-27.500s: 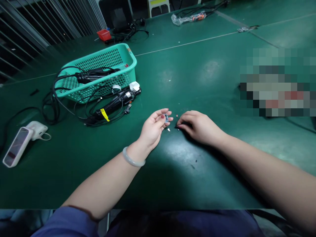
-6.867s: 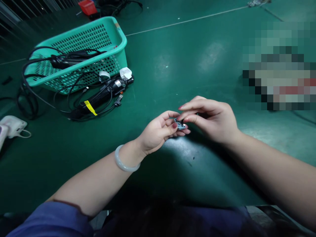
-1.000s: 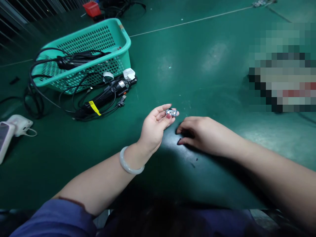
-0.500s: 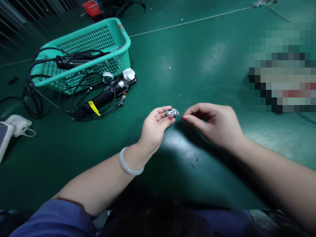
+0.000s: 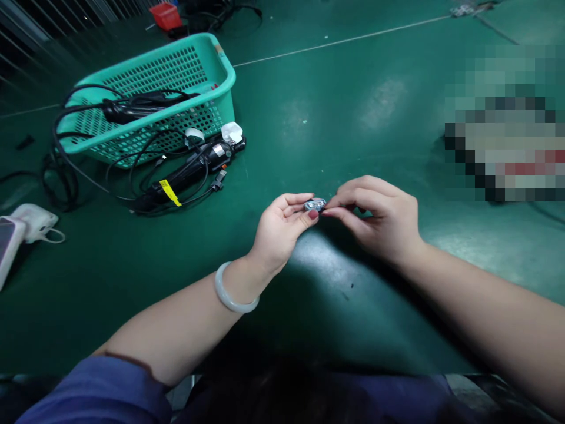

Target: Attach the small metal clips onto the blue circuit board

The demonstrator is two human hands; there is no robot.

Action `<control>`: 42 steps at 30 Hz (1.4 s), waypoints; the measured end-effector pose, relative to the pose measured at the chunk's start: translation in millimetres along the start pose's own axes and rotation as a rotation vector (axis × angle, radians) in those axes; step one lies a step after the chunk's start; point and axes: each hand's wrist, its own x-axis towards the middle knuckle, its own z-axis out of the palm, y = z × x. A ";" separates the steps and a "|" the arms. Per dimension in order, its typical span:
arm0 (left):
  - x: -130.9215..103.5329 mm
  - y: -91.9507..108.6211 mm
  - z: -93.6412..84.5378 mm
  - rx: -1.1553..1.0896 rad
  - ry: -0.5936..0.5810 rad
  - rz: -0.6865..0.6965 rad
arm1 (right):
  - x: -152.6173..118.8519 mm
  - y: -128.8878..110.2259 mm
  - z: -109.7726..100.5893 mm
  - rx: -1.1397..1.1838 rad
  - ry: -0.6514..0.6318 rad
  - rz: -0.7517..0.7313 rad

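A small, silvery electronic part (image 5: 315,205), like a tiny circuit board, is pinched between the thumb and fingers of my left hand (image 5: 280,227). Its fine detail is too small to read. My right hand (image 5: 382,215) meets it from the right, with thumb and forefinger closed together at the part's right end. Those fingertips cover whatever lies between them. Both hands are just above the green tabletop (image 5: 335,129). A pale bangle (image 5: 223,291) circles my left wrist.
A green plastic basket (image 5: 220,76) at the back left holds black corded tools. Against its front lies a black corded tool (image 5: 176,176) with a yellow tag. A white device (image 5: 35,224) is at the far left, a red bin (image 5: 165,16) behind. A blurred-out object (image 5: 512,141) is at right.
My right hand has moved left, closing the gap to the part, and its fingertips now meet the part's end. My left hand has shifted slightly right with the part.
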 end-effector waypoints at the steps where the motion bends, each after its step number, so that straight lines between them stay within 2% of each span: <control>1: 0.0 0.0 -0.2 -0.004 -0.007 0.004 | -0.4 0.4 -0.2 -0.015 0.003 -0.024; 4: 0.1 0.0 -0.6 -0.013 -0.022 0.012 | -1.6 1.5 0.0 -0.049 0.017 -0.066; 14: -0.1 0.0 -0.7 -0.020 -0.030 0.018 | -3.1 4.8 0.9 -0.080 0.022 -0.072; 23: -0.1 0.4 0.2 0.007 -0.028 0.050 | -1.1 -0.8 -0.1 -0.085 0.017 0.025; 42: 0.7 -0.1 -0.7 0.035 -0.010 0.045 | -0.5 -0.4 1.5 -0.030 0.010 0.009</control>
